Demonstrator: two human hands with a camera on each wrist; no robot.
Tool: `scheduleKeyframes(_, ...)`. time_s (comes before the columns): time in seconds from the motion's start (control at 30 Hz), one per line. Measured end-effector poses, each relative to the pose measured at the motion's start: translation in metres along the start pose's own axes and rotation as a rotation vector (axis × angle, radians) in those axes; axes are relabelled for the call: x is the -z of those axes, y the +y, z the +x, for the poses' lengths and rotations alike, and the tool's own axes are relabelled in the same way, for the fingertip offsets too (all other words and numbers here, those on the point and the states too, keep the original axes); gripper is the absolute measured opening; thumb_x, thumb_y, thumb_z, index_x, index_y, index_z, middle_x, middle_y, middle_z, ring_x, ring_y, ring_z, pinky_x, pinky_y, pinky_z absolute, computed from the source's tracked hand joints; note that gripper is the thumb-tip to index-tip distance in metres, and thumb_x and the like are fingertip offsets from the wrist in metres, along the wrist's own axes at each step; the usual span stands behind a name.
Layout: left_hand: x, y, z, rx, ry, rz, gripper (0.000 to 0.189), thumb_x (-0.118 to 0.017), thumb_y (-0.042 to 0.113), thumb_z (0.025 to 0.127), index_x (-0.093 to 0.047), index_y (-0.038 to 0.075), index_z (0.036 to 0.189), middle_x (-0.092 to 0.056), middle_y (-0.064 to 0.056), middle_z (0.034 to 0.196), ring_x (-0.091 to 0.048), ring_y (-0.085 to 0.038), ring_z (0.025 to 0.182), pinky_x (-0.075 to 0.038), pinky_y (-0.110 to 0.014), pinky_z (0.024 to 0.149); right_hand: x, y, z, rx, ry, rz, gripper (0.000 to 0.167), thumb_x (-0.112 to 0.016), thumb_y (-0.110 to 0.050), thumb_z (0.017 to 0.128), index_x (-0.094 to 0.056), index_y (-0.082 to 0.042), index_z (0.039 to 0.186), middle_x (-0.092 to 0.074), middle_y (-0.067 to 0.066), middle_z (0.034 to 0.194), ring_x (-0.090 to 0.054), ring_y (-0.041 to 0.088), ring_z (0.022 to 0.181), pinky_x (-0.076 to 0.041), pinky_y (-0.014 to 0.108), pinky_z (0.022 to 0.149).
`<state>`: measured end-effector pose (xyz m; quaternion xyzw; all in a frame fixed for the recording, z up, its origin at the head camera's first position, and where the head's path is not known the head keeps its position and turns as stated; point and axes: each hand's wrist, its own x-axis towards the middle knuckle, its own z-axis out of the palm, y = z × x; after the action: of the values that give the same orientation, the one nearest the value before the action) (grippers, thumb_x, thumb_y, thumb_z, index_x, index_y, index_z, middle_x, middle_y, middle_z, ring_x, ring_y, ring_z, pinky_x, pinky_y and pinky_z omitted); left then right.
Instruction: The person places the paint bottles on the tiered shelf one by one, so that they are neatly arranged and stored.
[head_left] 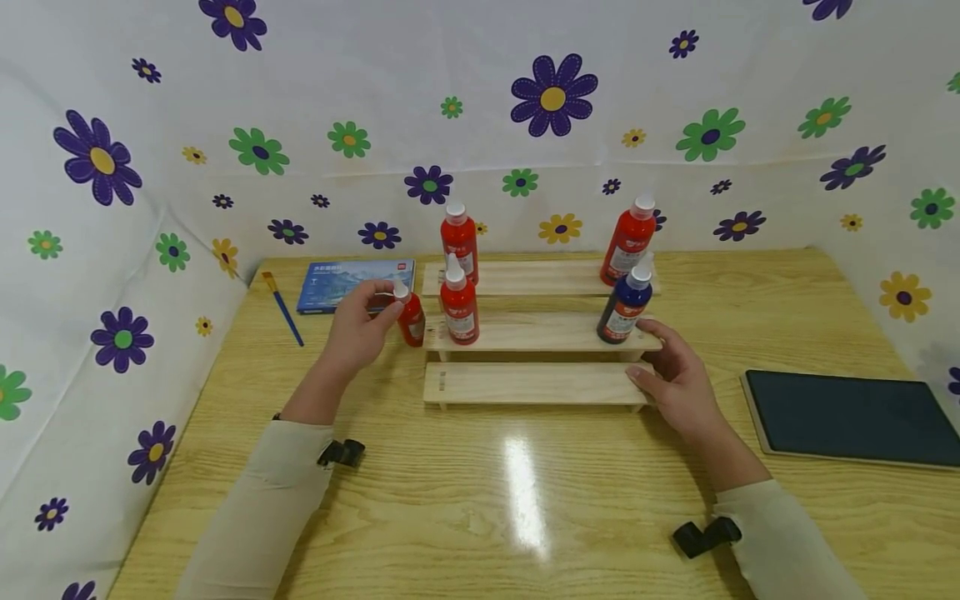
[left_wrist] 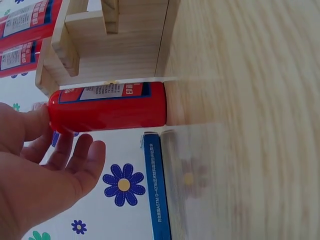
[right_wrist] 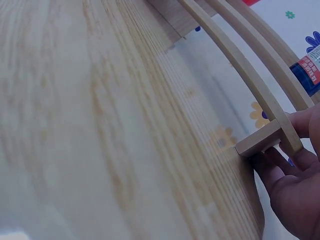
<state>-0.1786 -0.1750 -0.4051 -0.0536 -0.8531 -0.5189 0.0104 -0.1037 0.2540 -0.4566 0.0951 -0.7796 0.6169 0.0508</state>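
At the left end of a stepped wooden rack (head_left: 525,383), my left hand (head_left: 362,327) pinches a red paint bottle (head_left: 411,321) near its white nozzle cap. The bottle is upright, its base right at the tabletop in the left wrist view, where its label (left_wrist: 112,92) shows. My right hand (head_left: 681,383) grips the rack's right end, thumb on the lowest step and fingers at the middle one. On the middle step stand another red bottle (head_left: 460,312) and a dark blue bottle (head_left: 626,308). Two more red bottles (head_left: 459,240) (head_left: 628,242) stand on the top step.
Behind my left hand lies a blue flat box (head_left: 352,279), with a paintbrush (head_left: 283,310) to its left. A dark tablet-like panel (head_left: 855,417) lies at the right. Flower-printed white cloth (head_left: 390,92) hangs behind and beside the table (head_left: 450,508).
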Motion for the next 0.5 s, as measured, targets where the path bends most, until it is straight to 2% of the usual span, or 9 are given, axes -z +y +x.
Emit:
scheduleKeyframes(0.13, 0.0, -0.0026, 0.0008, -0.019, -0.013, -0.017, 0.03, -0.058, 0.007, 0.102, -0.056, 0.001, 0.131, -0.057, -0.014, 0.129, -0.054, -0.031, 0.12, -0.045, -0.046, 0.102, 0.0005, -0.0003, 0.0001, -0.004, 0.003, -0.003, 0.064, -0.062, 0.01, 0.094, -0.043, -0.014, 0.15, -0.048, 0.003, 0.142, -0.059, 0.022, 0.108, -0.051, 0.02, 0.085)
scheduleKeyframes(0.33, -0.0067, -0.0042, 0.0039, 0.066, 0.02, -0.069, 0.042, -0.073, 0.028, 0.094, -0.057, 0.007, 0.127, -0.059, -0.01, 0.125, -0.057, -0.028, 0.116, -0.051, -0.042, 0.095, 0.0007, 0.0001, 0.0001, 0.007, 0.007, -0.01, 0.064, -0.062, 0.011, 0.094, -0.044, -0.013, 0.15, -0.049, 0.001, 0.141, -0.06, 0.022, 0.107, -0.051, 0.02, 0.084)
scheduleKeyframes(0.4, -0.0079, -0.0047, 0.0044, 0.089, 0.038, -0.061, 0.043, -0.074, 0.033, 0.093, -0.057, 0.008, 0.125, -0.059, -0.01, 0.123, -0.057, -0.027, 0.115, -0.052, -0.042, 0.093, 0.0005, 0.0005, 0.0001, 0.014, 0.006, -0.011, 0.063, -0.061, 0.011, 0.093, -0.044, -0.012, 0.149, -0.048, 0.001, 0.141, -0.06, 0.021, 0.106, -0.051, 0.02, 0.084)
scheduleKeyframes(0.5, -0.0075, -0.0056, 0.0042, 0.091, 0.043, -0.063, 0.041, -0.071, 0.03, 0.096, -0.056, 0.007, 0.126, -0.058, -0.01, 0.125, -0.056, -0.027, 0.118, -0.051, -0.043, 0.094, 0.0, 0.0006, -0.0005, 0.016, 0.005, -0.012, 0.064, -0.062, 0.011, 0.093, -0.043, -0.012, 0.15, -0.048, 0.001, 0.142, -0.06, 0.019, 0.106, -0.051, 0.019, 0.084)
